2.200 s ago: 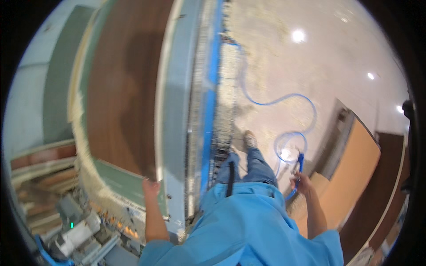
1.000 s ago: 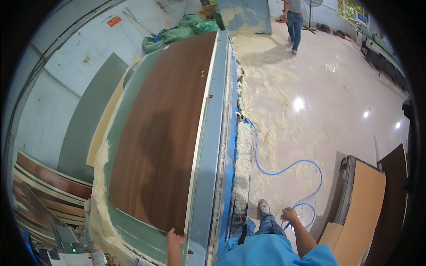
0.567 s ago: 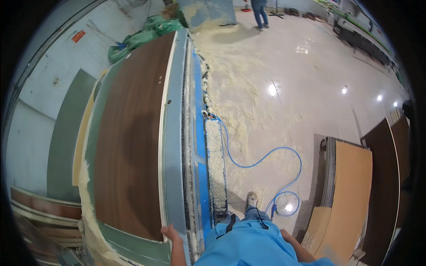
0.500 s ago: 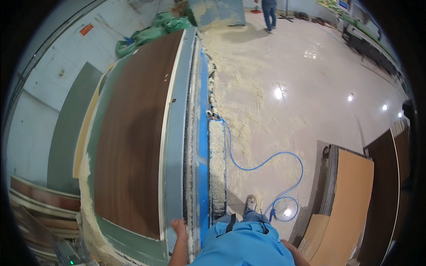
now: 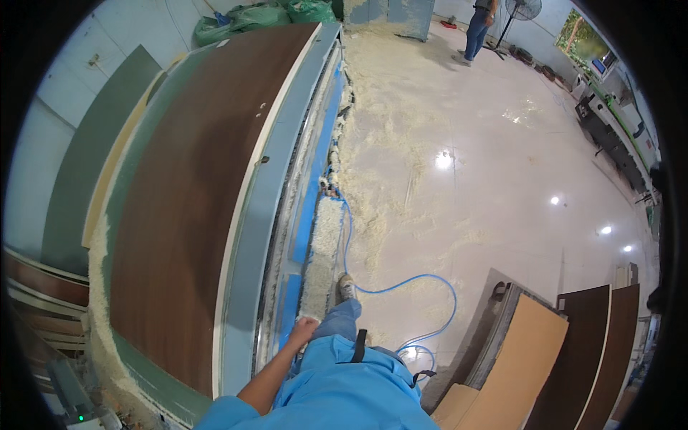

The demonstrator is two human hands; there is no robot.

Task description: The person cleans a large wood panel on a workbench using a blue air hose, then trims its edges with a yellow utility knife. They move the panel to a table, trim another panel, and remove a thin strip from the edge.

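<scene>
My left hand hangs beside the long machine, next to the blue strip along its side, with its fingers curled in and nothing seen in them. Below it, sawdust lies thick on a long narrow ledge. A dark brown wood-grain panel with a pale edge rests on the machine's grey-blue bed. My right hand does not show; my blue clothing covers the lower edge of the view.
A blue hose loops over the sawdust-strewn floor by my foot. Tan boards and dark panels lean at the lower right. A person stands far off near a fan. Green bags lie beyond the machine.
My left hand has left the edge of the machine bed and moved right, past the blue strip. My foot has stepped forward beside the ledge. The right forearm has gone out of view.
</scene>
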